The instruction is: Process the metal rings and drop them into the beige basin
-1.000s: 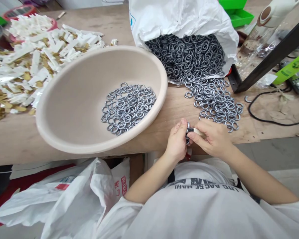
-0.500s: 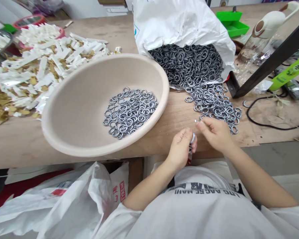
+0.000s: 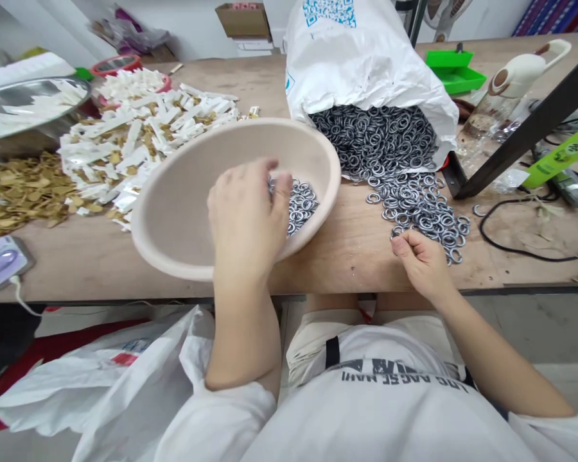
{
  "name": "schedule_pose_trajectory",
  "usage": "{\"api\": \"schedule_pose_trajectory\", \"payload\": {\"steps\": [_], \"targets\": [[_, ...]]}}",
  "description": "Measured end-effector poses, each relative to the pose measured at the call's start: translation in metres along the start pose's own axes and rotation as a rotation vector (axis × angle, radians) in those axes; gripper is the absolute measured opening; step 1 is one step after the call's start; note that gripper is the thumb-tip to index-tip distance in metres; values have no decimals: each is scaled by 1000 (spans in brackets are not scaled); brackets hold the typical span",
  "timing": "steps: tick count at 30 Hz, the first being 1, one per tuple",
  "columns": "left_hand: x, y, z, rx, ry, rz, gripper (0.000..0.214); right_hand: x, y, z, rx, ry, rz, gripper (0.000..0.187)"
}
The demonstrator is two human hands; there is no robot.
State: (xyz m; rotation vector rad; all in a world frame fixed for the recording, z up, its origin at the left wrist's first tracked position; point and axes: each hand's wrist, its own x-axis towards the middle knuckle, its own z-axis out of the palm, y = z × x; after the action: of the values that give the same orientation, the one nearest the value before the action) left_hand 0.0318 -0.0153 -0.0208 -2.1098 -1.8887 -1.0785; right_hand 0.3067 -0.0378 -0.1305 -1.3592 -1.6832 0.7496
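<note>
Over the inside of the beige basin (image 3: 173, 215), the left hand (image 3: 250, 215) hangs blurred, its fingers loosely extended and the thumb standing apart from them. They look released, though the blur leaves it unclear whether a ring sits behind them. Just beyond the thumb, partly hidden by the hand, lie the gray rings in the basin (image 3: 302, 206), gathered against its wall.

To the right of those fingers, across a bare stretch of the wooden surface (image 3: 337, 260), the right hand (image 3: 426, 260) is curled in, thumb and forefinger drawn together. Something small shows at their tips, but whether they grasp it or it lies behind them, I cannot tell. Directly beyond these fingers is the loose pile of rings (image 3: 424, 205), spreading from the mouth of a white sack (image 3: 361, 70) that lies farther back, full of more rings.

To the right of the right fingers, a black cable (image 3: 534, 259) loops near the foot of a dark metal bar (image 3: 525, 125). Beyond the left fingers and to their left are a heap of white pieces (image 3: 139, 138) and a heap of brown pieces (image 3: 29, 192).
</note>
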Motion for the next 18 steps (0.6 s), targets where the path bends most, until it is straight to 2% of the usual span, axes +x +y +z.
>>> {"api": "schedule_pose_trajectory", "payload": {"steps": [1,3,6,9,12,15,18], "targets": [[0,0,3,66,21,0,32,-3,-1,-1,6,2,-4,42],[-11,11,9,40,71,47,26,-8,-5,-3,41,10,-19,40],[-46,49,17,-265,48,291,20,-7,-11,-5,91,51,-53,39],[-84,95,39,-521,-185,566,18,9,-10,7,11,132,-109,40],[-113,136,76,-521,-374,780,33,27,-3,36,-127,279,-163,38],[-129,170,108,-451,-618,959,45,35,3,62,-281,221,-133,38],[-134,206,124,-402,-951,1032,50,31,1,71,-476,119,-109,39]]}}
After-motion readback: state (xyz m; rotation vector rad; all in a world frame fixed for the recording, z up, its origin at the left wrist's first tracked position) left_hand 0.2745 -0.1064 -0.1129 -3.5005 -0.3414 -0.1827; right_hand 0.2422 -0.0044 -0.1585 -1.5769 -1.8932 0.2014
